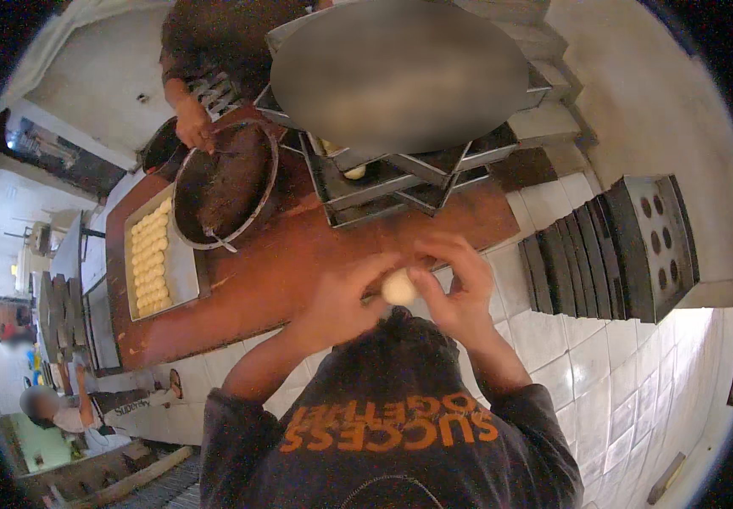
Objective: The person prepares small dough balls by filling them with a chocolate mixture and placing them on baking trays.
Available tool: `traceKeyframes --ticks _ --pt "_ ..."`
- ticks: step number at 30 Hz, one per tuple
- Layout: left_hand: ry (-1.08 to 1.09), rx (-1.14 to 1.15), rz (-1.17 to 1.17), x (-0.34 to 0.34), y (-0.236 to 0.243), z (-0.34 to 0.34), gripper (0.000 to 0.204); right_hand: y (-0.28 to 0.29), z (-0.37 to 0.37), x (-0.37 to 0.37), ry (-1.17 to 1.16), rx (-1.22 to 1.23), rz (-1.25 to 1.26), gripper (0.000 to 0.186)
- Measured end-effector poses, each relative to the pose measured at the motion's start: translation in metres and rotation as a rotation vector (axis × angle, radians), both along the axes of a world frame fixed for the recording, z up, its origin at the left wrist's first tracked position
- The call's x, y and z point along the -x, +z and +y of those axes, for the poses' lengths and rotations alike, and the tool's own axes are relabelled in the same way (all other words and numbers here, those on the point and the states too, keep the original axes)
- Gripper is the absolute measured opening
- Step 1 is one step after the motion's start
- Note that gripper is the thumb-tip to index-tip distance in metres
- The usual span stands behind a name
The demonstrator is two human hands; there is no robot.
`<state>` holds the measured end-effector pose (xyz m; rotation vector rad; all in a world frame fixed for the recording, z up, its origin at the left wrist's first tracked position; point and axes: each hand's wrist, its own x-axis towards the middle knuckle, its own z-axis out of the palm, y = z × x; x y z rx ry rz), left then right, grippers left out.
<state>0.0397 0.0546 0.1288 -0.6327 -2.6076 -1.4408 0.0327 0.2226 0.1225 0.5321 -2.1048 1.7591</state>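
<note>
- Nearest the camera is the person's dark shirt (392, 386), orange lettering across it, filling 6 o'clock.
- Ahead of it, at 12 o'clock, the left hand (352, 293) and right hand (461, 284) meet around a pale, dough-like ball (399, 288).
- Left hand: fingers arched, its thumb side against the ball at the ball's 9 o'clock.
- Right hand: thumb against the ball at 3 o'clock, the other fingers curved and fanned toward 11 o'clock. Together the hands pinch the ball; blur hides how firmly.
- The ball is round, with no long axis to read; it sits midway between the hands, so neither is clearly nearer.
- From the ball, a tray (186, 274) lies near 9 o'clock, well apart and nearer the left hand, its length roughly along 12 to 6. Similar pale pieces (150, 259) stand in it in rows.
- A round dark pan (239, 191) is at 10 o'clock, a co-worker's hand (194, 125) at its far rim.
</note>
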Motion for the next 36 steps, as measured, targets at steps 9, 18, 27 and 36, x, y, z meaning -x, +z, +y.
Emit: traceKeyframes --ticks 9,18,27,36 --pt "-0.252 0.118 0.579 0.017 0.008 0.014 0.027 -0.019 0.015 -0.006 0.333 1.092 -0.877 0.018" --pt "-0.203 -0.006 0.503 0.023 -0.019 -0.003 0.033 -0.031 0.002 -0.004 0.559 1.09 -1.0 0.03" --pt "0.649 -0.403 0.106 -0.036 -0.08 -0.082 0.041 0.03 -0.034 0.119 0.542 -0.138 -0.353 0.032" --pt "0.908 -0.466 -0.02 -0.073 -0.115 -0.162 0.018 0.024 -0.104 0.341 0.185 -1.218 0.323 0.029"
